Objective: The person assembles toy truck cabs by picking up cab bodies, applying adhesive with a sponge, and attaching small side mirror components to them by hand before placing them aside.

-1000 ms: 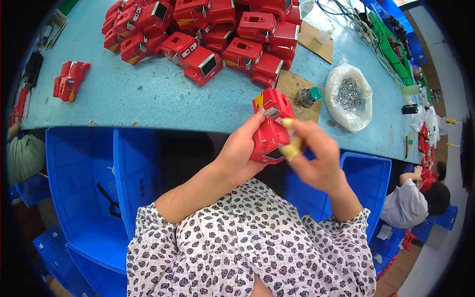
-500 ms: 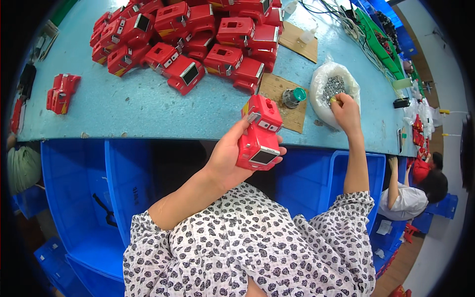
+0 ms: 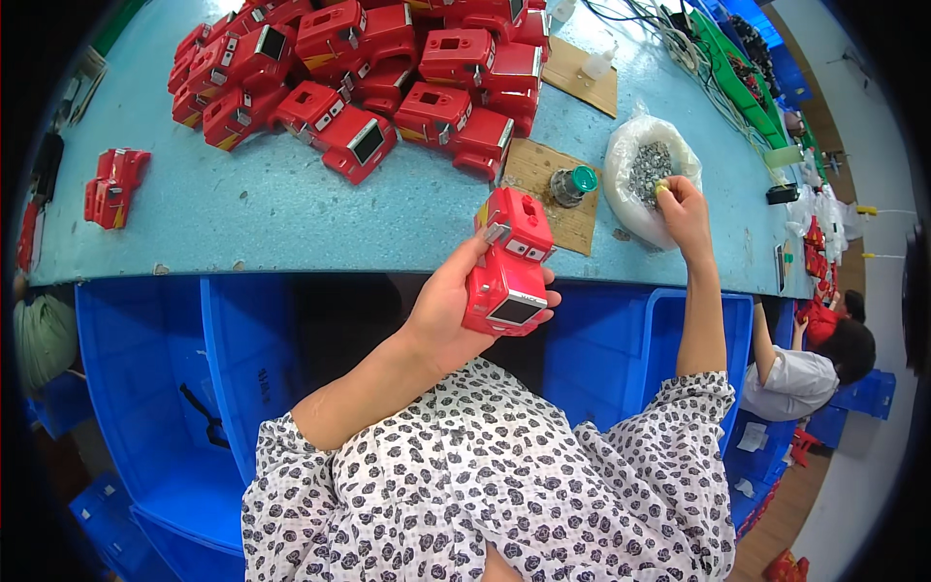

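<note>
A red toy truck (image 3: 511, 267) with eyes on its windscreen lies in my left hand (image 3: 448, 310), fingers wrapped round its sides, just in front of the table edge. My right hand (image 3: 687, 215) is pinched at the near right rim of a white plastic bag (image 3: 628, 209). Inside that bag lies a heap of small grey metal pieces (image 3: 648, 172). Something yellowish shows at my right fingertips; whether a small piece is between them is too small to make out. Left of the bag, a small jar with a green lid (image 3: 574, 184) stands on a piece of cardboard (image 3: 529, 167).
Several more red toy trucks (image 3: 364, 145) are piled at the back of the blue table (image 3: 291, 228); one truck (image 3: 114, 189) lies apart at left. A clear bottle (image 3: 599, 64) stands on another cardboard piece. Blue bins (image 3: 145, 388) sit below the edge. Other people (image 3: 810, 369) work at right.
My right hand has shifted slightly up and to the right at the bag, uncovering more of the metal pieces. The left hand and its toy truck stay nearly still.
</note>
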Action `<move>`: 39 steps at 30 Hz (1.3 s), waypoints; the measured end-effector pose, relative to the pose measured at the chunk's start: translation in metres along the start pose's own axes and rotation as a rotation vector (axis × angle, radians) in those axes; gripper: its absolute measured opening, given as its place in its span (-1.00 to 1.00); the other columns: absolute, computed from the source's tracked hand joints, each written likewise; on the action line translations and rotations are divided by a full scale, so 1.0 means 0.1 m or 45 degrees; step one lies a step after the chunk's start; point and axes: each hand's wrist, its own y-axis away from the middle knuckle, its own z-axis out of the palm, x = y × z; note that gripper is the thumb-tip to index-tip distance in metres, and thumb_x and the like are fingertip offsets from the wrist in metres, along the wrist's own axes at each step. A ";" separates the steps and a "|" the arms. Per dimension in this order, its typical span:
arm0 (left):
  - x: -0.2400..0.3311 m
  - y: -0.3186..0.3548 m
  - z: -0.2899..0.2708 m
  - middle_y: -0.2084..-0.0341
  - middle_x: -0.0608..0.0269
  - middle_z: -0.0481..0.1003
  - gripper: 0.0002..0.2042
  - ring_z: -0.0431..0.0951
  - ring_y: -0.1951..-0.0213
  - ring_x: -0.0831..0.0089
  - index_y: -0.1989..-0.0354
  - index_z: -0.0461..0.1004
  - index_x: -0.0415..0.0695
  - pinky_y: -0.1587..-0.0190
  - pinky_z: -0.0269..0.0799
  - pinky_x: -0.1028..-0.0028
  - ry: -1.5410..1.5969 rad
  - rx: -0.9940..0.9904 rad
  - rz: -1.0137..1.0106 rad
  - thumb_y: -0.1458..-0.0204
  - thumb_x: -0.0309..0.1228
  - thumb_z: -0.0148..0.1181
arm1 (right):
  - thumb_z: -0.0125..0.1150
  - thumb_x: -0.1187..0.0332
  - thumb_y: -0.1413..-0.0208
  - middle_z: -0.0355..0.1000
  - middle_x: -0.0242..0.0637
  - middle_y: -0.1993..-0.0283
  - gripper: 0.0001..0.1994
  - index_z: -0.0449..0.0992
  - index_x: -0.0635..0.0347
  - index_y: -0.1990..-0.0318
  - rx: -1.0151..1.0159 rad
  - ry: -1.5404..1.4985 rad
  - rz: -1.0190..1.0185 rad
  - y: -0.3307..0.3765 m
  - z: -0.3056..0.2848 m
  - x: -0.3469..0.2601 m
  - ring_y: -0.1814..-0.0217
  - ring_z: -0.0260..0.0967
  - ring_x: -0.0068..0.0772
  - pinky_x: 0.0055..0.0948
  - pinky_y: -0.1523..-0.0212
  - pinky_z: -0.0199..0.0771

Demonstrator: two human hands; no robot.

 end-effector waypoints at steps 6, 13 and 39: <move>-0.03 0.01 0.01 0.16 -0.04 0.51 -0.53 0.58 0.13 0.04 -0.15 0.28 -0.16 0.09 0.54 0.17 0.010 -0.017 -0.032 -0.34 -0.05 -0.29 | 0.15 0.37 -0.08 0.51 -0.12 0.41 -0.80 0.54 0.31 0.22 -0.183 0.281 -0.087 0.00 -0.01 -0.13 0.37 0.45 -0.35 -0.36 0.29 0.41; 0.04 0.08 -0.04 0.16 -0.03 0.51 -0.54 0.58 0.13 0.05 -0.15 0.29 -0.15 0.08 0.54 0.17 0.025 -0.063 0.043 -0.34 -0.05 -0.28 | 0.10 0.37 -0.19 0.39 -0.48 0.50 -0.84 0.52 0.28 0.27 -0.176 -0.136 0.110 -0.08 -0.08 -0.09 0.51 0.22 -0.70 -0.63 0.47 0.23; -0.05 0.00 -0.02 0.09 -0.06 0.49 -0.51 0.57 0.09 0.05 -0.18 0.26 -0.20 0.06 0.54 0.19 -0.080 -0.080 0.052 -0.34 -0.05 -0.34 | 0.12 0.41 -0.24 0.43 -0.32 0.29 -0.84 0.45 0.25 0.08 -0.571 -1.246 0.210 0.47 0.07 -0.68 0.39 0.35 -0.57 -0.58 0.35 0.39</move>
